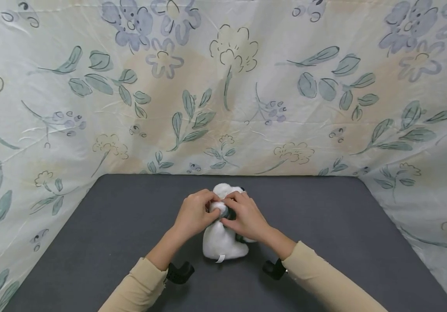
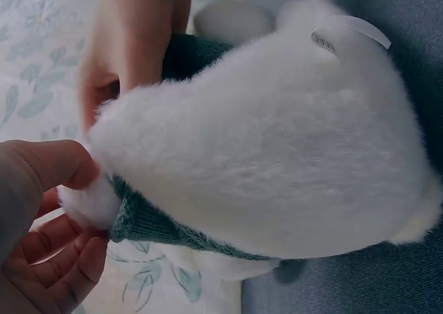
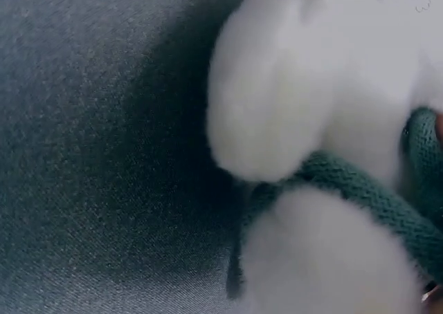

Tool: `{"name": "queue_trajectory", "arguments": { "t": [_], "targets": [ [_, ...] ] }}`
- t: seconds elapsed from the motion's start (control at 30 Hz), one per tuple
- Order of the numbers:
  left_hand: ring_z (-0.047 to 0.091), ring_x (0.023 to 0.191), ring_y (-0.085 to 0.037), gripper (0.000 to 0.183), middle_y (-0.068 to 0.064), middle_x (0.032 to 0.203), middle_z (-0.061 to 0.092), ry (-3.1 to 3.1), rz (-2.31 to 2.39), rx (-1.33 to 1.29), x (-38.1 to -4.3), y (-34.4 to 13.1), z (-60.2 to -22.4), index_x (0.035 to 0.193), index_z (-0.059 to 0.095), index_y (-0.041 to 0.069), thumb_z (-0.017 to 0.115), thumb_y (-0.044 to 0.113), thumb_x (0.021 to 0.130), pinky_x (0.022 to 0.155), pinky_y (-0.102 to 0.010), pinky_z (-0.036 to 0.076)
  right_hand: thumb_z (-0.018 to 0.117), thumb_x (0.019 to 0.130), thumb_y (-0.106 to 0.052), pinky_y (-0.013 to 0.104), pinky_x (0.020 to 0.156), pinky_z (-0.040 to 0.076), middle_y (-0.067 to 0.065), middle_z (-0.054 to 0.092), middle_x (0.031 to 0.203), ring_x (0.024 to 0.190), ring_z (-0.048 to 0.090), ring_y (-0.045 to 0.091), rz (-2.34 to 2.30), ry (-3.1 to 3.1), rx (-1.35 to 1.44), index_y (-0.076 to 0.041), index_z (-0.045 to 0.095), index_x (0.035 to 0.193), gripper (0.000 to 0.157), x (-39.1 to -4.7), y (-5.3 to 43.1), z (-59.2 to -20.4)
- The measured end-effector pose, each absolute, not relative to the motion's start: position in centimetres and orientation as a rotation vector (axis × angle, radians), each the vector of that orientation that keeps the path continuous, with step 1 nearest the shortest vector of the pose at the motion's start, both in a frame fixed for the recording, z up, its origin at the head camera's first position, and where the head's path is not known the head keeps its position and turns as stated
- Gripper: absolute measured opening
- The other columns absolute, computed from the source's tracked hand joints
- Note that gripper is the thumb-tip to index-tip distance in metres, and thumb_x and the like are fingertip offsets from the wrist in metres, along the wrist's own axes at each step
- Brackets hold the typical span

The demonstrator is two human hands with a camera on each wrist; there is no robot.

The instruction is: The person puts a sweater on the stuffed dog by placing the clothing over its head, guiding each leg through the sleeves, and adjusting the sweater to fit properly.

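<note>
A white plush toy (image 1: 223, 242) sits on the table with its back and small white tag toward me. Green knitted clothing (image 2: 149, 220) lies along the toy's side and passes between its white limbs in the right wrist view. My left hand (image 1: 197, 213) is at the toy's upper part, thumb and curled fingers around a white fluffy bit (image 2: 93, 202) beside the knit edge. From the other side, my right hand (image 1: 246, 216) pinches the green knit near the toy's neck. Its fingertips are mostly hidden in the wrist views.
The dark grey table (image 1: 129, 225) extends around the toy. Behind it and along both sides hangs a pale curtain (image 1: 246, 121) with floral print. Black wrist devices (image 1: 180, 273) hang below both wrists, close over the table.
</note>
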State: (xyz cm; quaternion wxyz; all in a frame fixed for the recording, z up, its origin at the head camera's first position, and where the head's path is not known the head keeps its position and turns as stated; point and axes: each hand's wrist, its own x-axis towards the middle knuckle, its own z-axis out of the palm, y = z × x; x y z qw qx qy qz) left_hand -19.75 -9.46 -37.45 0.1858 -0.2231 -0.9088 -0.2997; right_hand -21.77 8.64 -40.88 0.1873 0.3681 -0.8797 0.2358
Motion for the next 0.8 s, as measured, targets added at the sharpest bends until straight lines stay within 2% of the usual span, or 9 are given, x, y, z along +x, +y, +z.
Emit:
{"name": "queue_trajectory", "arguments": {
  "t": [0.27,0.8],
  "targets": [
    [0.041,0.055,-0.003,0.013,0.009,0.067,0.049,-2.534,-0.838,-0.633,-19.4,-9.4,-37.7,0.080,0.066,0.018,0.069,0.007,0.074,0.048,-0.020,0.035,0.075,0.076,-0.031,0.031,0.067,0.035,0.002,0.054,0.104,0.088,0.047,0.019,0.552,-2.565,0.970,-0.018,0.068,0.105,0.032,-21.7,8.8,-41.0],
    [0.041,0.055,-0.004,0.015,0.008,0.068,0.050,-2.482,-0.829,-0.628,-19.1,-9.8,-37.4,0.080,0.066,0.016,0.066,0.003,0.073,0.048,-0.020,0.035,0.064,0.084,-0.039,0.031,0.066,0.032,0.003,0.049,0.115,0.096,0.046,0.024,0.437,-2.735,0.933,-0.024,0.059,0.124,0.043,-22.0,9.6,-41.3]
  ]
}}
